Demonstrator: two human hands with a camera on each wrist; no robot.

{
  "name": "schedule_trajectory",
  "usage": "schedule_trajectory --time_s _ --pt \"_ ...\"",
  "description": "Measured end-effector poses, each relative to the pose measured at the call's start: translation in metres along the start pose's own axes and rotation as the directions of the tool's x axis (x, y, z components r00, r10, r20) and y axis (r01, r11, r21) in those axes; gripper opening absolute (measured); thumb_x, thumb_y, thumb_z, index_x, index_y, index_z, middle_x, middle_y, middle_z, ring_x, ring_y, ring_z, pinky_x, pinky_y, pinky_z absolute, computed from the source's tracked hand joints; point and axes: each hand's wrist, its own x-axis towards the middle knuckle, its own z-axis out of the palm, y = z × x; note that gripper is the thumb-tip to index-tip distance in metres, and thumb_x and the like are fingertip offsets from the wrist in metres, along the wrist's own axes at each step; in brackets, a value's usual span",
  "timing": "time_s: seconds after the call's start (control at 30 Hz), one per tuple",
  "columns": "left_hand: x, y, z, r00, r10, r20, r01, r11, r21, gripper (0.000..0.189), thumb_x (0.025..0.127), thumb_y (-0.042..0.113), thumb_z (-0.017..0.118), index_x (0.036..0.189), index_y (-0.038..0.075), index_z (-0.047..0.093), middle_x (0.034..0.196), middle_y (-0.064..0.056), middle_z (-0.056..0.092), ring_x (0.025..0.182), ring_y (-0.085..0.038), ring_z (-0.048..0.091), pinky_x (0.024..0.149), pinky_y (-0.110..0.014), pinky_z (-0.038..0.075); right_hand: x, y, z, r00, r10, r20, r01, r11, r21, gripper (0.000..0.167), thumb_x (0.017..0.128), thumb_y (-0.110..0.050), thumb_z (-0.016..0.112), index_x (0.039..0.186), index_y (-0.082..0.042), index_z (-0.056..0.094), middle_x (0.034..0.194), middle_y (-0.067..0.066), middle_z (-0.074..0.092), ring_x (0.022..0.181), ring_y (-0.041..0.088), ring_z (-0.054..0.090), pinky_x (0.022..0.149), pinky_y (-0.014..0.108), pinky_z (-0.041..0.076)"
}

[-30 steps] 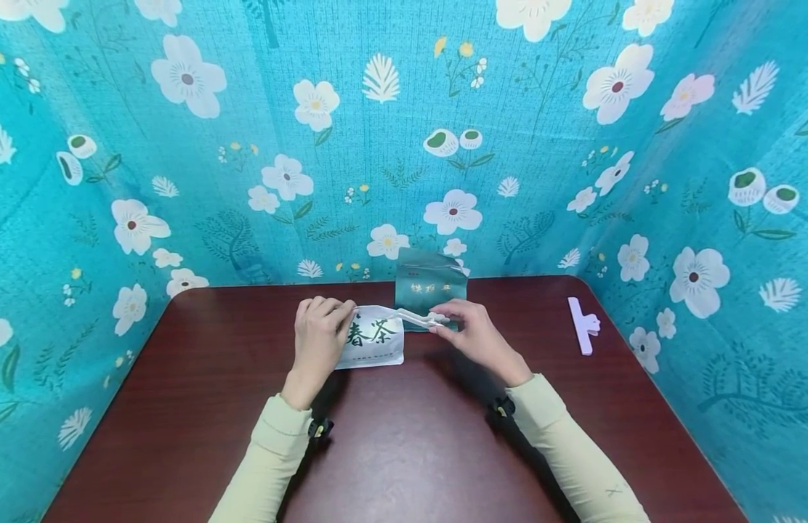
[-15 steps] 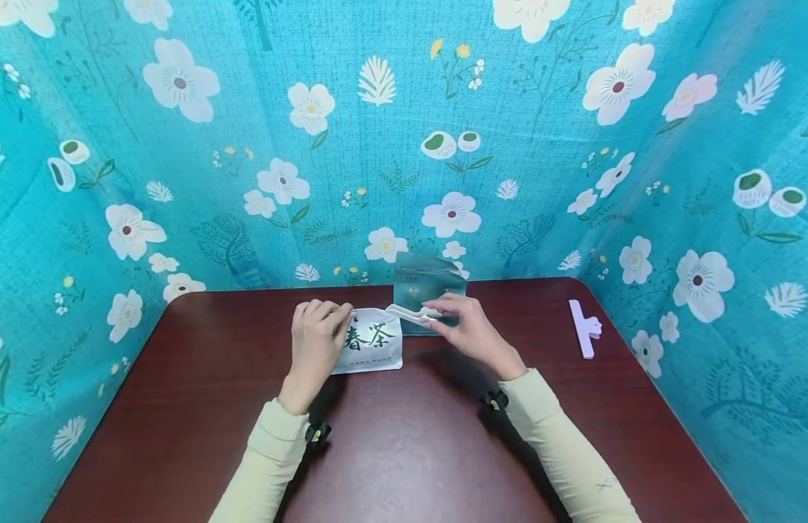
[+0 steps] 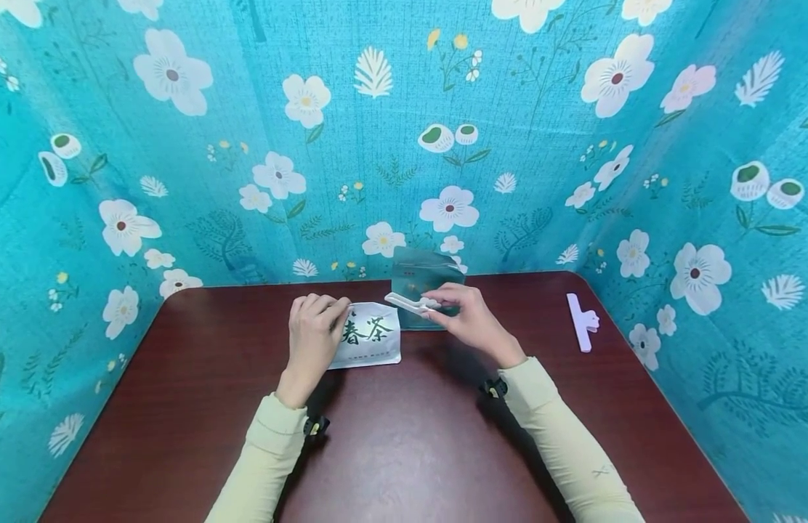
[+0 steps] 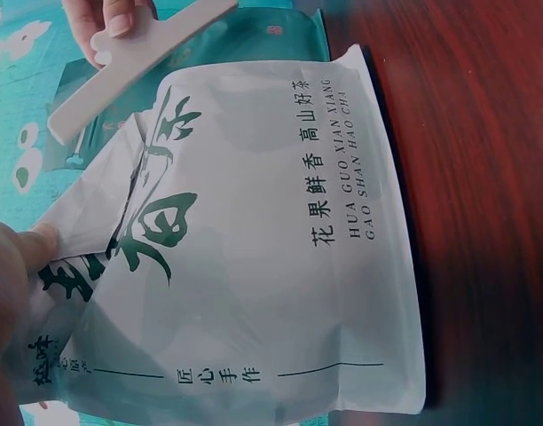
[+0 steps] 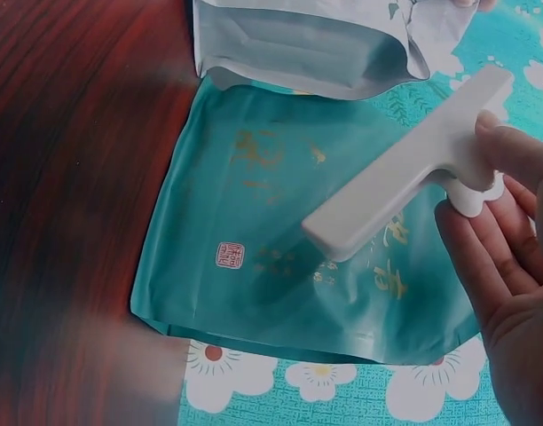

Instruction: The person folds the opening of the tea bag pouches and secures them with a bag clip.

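Observation:
A white tea bag [image 3: 371,343] with green characters stands on the table. My left hand [image 3: 314,335] grips its left upper part, and in the left wrist view the bag's top [image 4: 98,209] is folded over beside the thumb. My right hand [image 3: 472,318] pinches a white bag clip [image 5: 409,169] by its handles, thumb on one side and fingers on the other. The clip's long bar points toward the white bag's upper right corner. In the head view, the clip overlaps a green tea bag [image 3: 413,271] that stands behind.
A pale purple bag clip [image 3: 582,325] lies at the table's right side. Blue-green flowered cloth [image 3: 352,174] hangs along the back and both sides of the dark red-brown table [image 3: 404,436].
My right hand has moved the white clip slightly up and left, and its bar has turned a little. The left hand keeps its grip on the white tea bag.

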Motion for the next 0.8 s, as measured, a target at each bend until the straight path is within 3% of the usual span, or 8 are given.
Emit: schedule_trajectory --time_s 0.2,0.33,0.43,0.67,0.8 --pt "0.0005 0.0010 -0.0009 1.000 0.000 0.011 0.000 1.000 0.007 0.009 0.091 0.012 0.077 0.099 0.009 0.080 0.081 -0.005 0.071 0.077 -0.024 0.058 0.082 -0.043 0.043 0.0005 0.0012 -0.0004 0.999 0.000 0.032 0.001 0.999 -0.033 0.029 0.083 -0.009 0.085 0.111 -0.005 0.078 0.094 -0.001 0.071 0.081 0.028 0.067 0.071 0.046 0.061" --pt "-0.0001 0.0025 -0.0028 1.000 -0.004 0.015 0.004 1.000 0.008 0.010 0.090 0.012 0.078 0.099 0.009 0.081 0.082 -0.006 0.072 0.077 -0.024 0.058 0.082 -0.043 0.043 -0.0002 0.0005 -0.0005 0.998 0.014 0.053 -0.011 0.998 -0.055 0.028 0.083 -0.012 0.085 0.110 -0.009 0.080 0.093 -0.004 0.072 0.080 0.029 0.066 0.062 0.036 0.056" --pt "-0.0002 0.0033 -0.0034 1.000 -0.003 0.012 0.003 1.000 0.004 0.010 0.089 0.011 0.079 0.099 0.008 0.081 0.082 -0.006 0.072 0.077 -0.025 0.058 0.081 -0.043 0.043 -0.0010 0.0000 -0.0011 0.999 0.012 0.049 -0.009 0.997 -0.075 0.027 0.083 -0.014 0.085 0.110 -0.009 0.080 0.092 -0.005 0.072 0.079 0.026 0.064 0.060 0.031 0.054" --pt "-0.0008 0.0036 -0.0038 1.000 -0.005 0.015 0.005 1.000 0.007 0.010 0.090 0.012 0.079 0.099 0.008 0.081 0.082 -0.006 0.072 0.077 -0.024 0.058 0.081 -0.043 0.043 -0.0021 0.0006 -0.0008 0.999 -0.010 0.030 0.012 0.996 -0.084 0.029 0.086 -0.014 0.083 0.112 -0.004 0.078 0.091 -0.001 0.070 0.077 0.015 0.060 0.061 0.040 0.055" --pt "-0.0019 0.0030 -0.0040 1.000 -0.003 0.015 0.003 1.000 0.008 0.010 0.090 0.012 0.079 0.099 0.008 0.080 0.082 -0.006 0.072 0.077 -0.024 0.058 0.081 -0.043 0.043 -0.0020 0.0001 -0.0003 0.999 -0.014 0.033 0.017 0.996 -0.092 0.028 0.086 -0.014 0.083 0.112 -0.004 0.078 0.092 -0.002 0.070 0.078 0.012 0.058 0.063 0.030 0.052"
